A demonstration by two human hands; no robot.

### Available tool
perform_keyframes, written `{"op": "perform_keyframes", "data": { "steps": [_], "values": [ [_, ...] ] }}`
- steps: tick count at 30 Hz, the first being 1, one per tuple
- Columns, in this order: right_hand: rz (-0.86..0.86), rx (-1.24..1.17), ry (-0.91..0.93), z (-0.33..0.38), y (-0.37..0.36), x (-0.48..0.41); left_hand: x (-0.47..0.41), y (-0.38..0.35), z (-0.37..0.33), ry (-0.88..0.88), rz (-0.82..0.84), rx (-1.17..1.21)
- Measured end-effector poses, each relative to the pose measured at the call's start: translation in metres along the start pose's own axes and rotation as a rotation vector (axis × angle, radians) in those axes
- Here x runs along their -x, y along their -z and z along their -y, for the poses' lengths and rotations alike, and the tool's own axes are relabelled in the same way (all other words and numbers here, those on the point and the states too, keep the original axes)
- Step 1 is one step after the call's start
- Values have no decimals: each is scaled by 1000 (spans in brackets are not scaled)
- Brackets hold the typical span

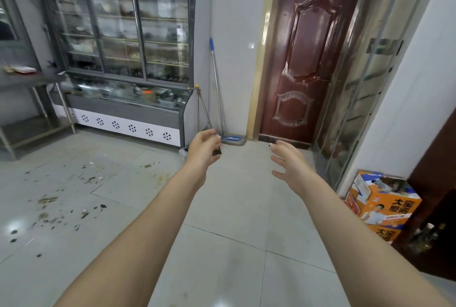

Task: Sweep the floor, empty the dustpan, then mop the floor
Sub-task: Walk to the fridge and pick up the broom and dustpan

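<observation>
Head view: grey tiled floor (234, 208) runs under both my outstretched arms. The glass-fronted display cooler (118, 60) stands far ahead and left of my left hand (203, 145), and the dark red door (313, 60) is ahead of my right hand (287, 161), shut. A steel table (29, 80) sits well left of the left hand. An orange cardboard box (380, 208) is on the floor to the right of my right forearm, near the wall.

Mop (233, 139): the flat head is on the floor in the corner between cooler and door, and the handle leans up the wall. It lies beyond and between my hands, its head showing just past my left fingertips, no contact. Two thin handles (198, 109) lean against the cooler side, just above the left hand. A dark bit (217, 151) shows under the left fingers; I can't tell what it is.

Scattered debris (47, 200) covers the tiles well left of my left forearm.

My left hand is raised with fingers loosely curled, holding nothing. My right hand has fingers spread and is empty.
</observation>
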State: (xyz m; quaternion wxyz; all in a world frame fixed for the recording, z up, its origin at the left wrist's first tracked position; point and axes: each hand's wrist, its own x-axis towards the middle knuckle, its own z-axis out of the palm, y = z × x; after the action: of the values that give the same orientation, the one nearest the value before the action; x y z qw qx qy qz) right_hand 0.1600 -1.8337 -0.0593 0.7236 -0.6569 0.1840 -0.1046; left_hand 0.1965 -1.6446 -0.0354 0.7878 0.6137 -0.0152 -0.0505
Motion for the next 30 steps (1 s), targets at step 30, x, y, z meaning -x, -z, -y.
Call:
{"op": "perform_keyframes", "data": {
  "steps": [30],
  "values": [
    [54, -118, -90, 40, 59, -417, -386, -187, 65, 71, -62, 5]
  ]
}}
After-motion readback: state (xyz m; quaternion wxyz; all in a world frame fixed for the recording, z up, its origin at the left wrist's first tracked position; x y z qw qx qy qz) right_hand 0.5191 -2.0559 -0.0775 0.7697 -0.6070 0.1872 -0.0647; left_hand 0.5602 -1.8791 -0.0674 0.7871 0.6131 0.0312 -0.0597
